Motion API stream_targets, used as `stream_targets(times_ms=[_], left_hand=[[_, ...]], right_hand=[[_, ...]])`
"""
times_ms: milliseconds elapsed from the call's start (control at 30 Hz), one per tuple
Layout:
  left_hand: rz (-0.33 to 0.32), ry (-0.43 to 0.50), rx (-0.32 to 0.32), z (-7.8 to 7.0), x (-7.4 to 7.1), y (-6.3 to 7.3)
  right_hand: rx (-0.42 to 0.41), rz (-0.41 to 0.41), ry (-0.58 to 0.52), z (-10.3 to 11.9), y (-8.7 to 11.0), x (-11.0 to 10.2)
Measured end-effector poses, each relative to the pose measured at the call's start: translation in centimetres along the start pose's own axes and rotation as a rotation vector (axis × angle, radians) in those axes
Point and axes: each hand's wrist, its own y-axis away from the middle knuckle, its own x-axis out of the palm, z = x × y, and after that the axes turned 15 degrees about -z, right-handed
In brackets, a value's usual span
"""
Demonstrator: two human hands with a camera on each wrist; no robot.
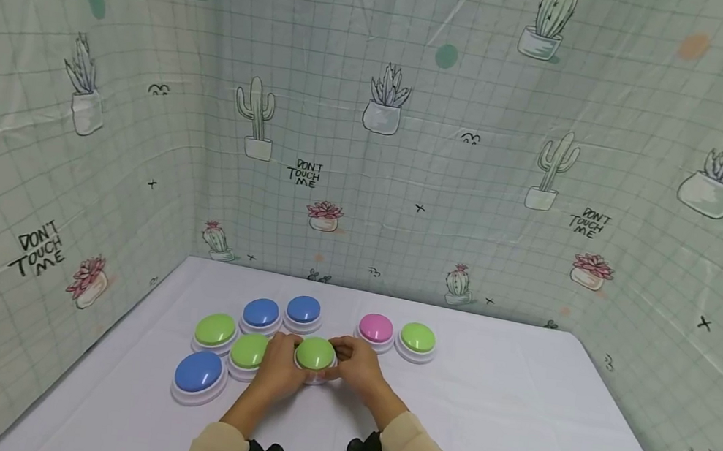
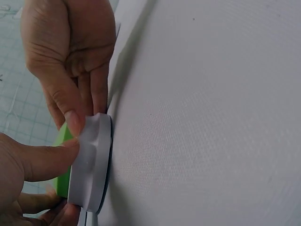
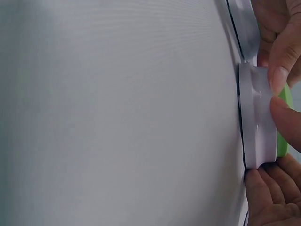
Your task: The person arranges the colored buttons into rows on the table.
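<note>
A round push button (image 1: 315,354) with a green domed top and a white base is held between both hands at the middle of the table. My left hand (image 1: 280,365) grips its left side, thumb on the near side and fingers round behind. From the right, my right hand (image 1: 360,365) grips it the same way. Both thumbs meet at the white base (image 2: 91,160) in the left wrist view. The base's underside lies right at the white cloth in both wrist views. Another green button (image 1: 248,351) sits just left of my left hand, partly covered by it.
Farther left are a green button (image 1: 214,329) and a large blue button (image 1: 198,371). Two blue buttons (image 1: 261,312) stand behind. Beyond my right hand are a pink button (image 1: 376,328) and a green one (image 1: 418,338). Patterned cloth walls (image 1: 420,173) enclose the white table (image 1: 500,416).
</note>
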Motion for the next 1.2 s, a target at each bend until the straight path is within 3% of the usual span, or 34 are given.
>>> stream_targets(times_ms=[333,733,900,1200], left_hand=[[-0.002,0.03,-0.019,0.0,0.3,0.6],[-0.044,0.147,-0.045,0.4,0.7,1.2],[-0.06,0.194,-0.087,0.0,1.3,1.6],[-0.054,0.289,-0.088,-1.1,2.6,2.1]], right_hand=[[-0.012,-0.009,-0.03,-0.5,0.3,-0.5],[-0.017,-0.083,-0.016,-0.5,0.9,-0.7],[-0.018,-0.117,-0.013,-1.0,1.2,-1.3],[0.004,-0.166,-0.004,-1.4,1.8,-2.8]])
